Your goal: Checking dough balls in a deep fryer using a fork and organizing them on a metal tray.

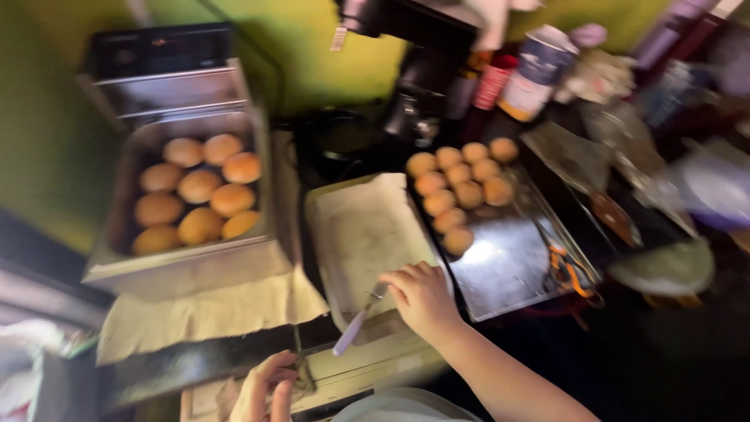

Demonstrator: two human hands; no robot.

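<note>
My right hand [422,298] grips a knife with a pale handle [353,327] over the near end of a paper-lined tray [367,234]. My left hand [266,389] rests at the bottom edge on the corner of a flat tray near me; what it holds is unclear through blur. Right of the lined tray lies a shiny metal sheet [508,258] with several golden buns [461,187] clustered at its far end. A deep metal pan [187,258] at the left holds several more browned buns [199,195].
Brown paper [203,312] hangs out under the deep pan. Orange-handled scissors [569,273] lie on the sheet's right edge. A dark machine [422,86], jars and cans [539,70] crowd the back. A green plate [664,270] sits at right.
</note>
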